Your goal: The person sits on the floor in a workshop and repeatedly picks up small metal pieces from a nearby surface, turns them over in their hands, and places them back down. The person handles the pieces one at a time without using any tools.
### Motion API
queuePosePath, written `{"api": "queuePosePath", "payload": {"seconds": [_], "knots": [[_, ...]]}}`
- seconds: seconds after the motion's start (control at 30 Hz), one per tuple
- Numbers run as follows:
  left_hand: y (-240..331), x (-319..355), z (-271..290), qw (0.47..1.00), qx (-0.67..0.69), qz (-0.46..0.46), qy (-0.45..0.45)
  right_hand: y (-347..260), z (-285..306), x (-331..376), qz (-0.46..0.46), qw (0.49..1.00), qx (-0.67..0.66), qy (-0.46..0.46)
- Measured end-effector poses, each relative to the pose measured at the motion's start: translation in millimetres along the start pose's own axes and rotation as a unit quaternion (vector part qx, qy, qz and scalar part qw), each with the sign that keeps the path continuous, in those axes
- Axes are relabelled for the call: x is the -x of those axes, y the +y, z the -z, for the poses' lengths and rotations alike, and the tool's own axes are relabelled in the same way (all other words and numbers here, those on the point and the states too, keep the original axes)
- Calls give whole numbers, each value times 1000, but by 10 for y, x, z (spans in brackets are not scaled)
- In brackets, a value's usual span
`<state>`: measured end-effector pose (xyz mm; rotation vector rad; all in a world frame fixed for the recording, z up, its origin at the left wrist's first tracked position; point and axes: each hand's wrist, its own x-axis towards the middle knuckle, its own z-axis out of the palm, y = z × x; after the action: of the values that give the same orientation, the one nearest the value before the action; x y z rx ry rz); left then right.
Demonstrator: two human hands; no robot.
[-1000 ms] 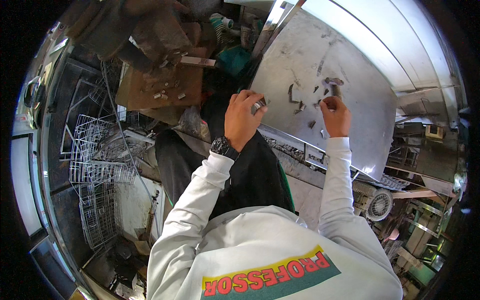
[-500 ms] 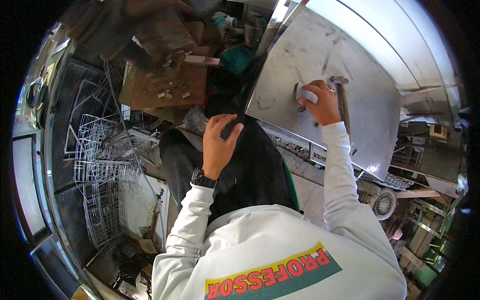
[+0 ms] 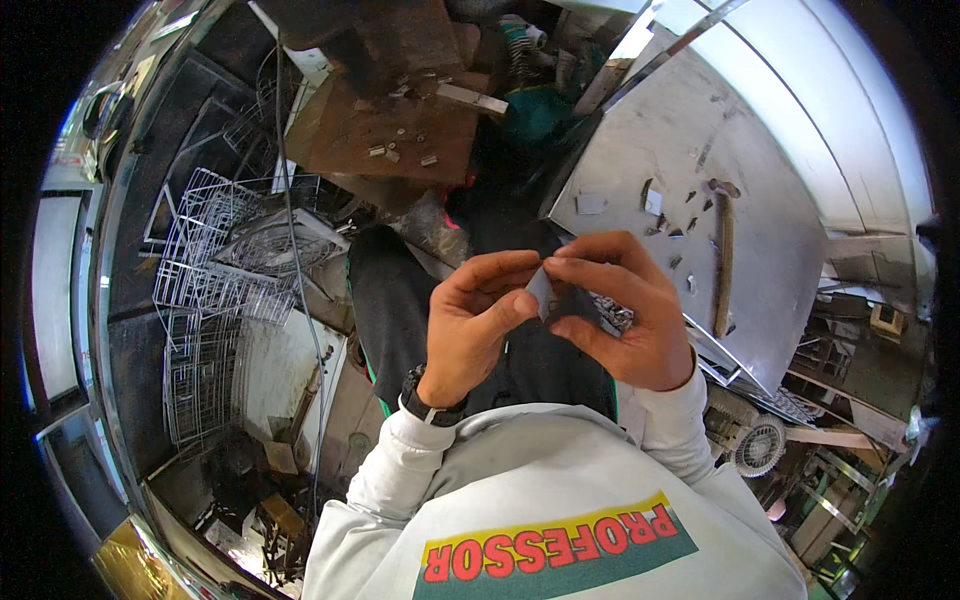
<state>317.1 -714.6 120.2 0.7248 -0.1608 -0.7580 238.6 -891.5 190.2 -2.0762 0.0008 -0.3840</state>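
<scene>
In front of my lap, my left hand (image 3: 478,322) and my right hand (image 3: 628,308) meet around a small, thin grey piece that looks like sheet metal (image 3: 542,293). The fingertips of both hands pinch it near its upper edge, and it stands tilted between them. My right fingers hide part of it. Beyond my right hand, a hammer (image 3: 722,262) with a wooden handle lies on a metal-topped table (image 3: 770,290). Several small flat pieces and dark scraps lie on that top, among them a pale piece (image 3: 653,202) and a grey square piece (image 3: 591,204).
A brown board (image 3: 385,135) at the far left carries small cylindrical bits and a pale bar (image 3: 472,97). Wire racks (image 3: 215,260) crowd the left side, with a long cable (image 3: 290,200) hanging before them. A round vented part (image 3: 760,446) sits low at the right.
My right hand has come off the metal table toward my lap, bringing the grey piece with it. My left hand has moved right and now pinches the piece too. The view has shifted slightly.
</scene>
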Motion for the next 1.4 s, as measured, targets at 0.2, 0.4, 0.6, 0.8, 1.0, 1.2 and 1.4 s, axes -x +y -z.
{"api": "queuePosePath", "payload": {"seconds": [0.2, 0.4, 0.6, 0.8, 1.0, 1.2, 1.4], "knots": [[202, 151, -31, 979, -77, -188, -31, -321, -152, -118, 58, 997, -5, 45], [272, 261, -84, 952, -148, -265, -45, -532, -220, -160, 84, 995, -20, 43], [279, 263, -113, 928, -175, -320, -76, -598, -179, -106, 50, 997, -53, 40], [295, 270, -176, 928, -174, -319, -79, -626, -155, -110, 46, 996, -67, 45], [291, 308, -216, 919, -207, -329, -67, -610, -158, -74, 49, 995, -71, 49], [370, 317, -256, 900, -263, -340, -74, -641, -140, -71, 42, 995, -72, 52], [417, 299, -312, 888, -296, -345, -71, -618, -199, -32, 22, 991, -104, 86]]}}
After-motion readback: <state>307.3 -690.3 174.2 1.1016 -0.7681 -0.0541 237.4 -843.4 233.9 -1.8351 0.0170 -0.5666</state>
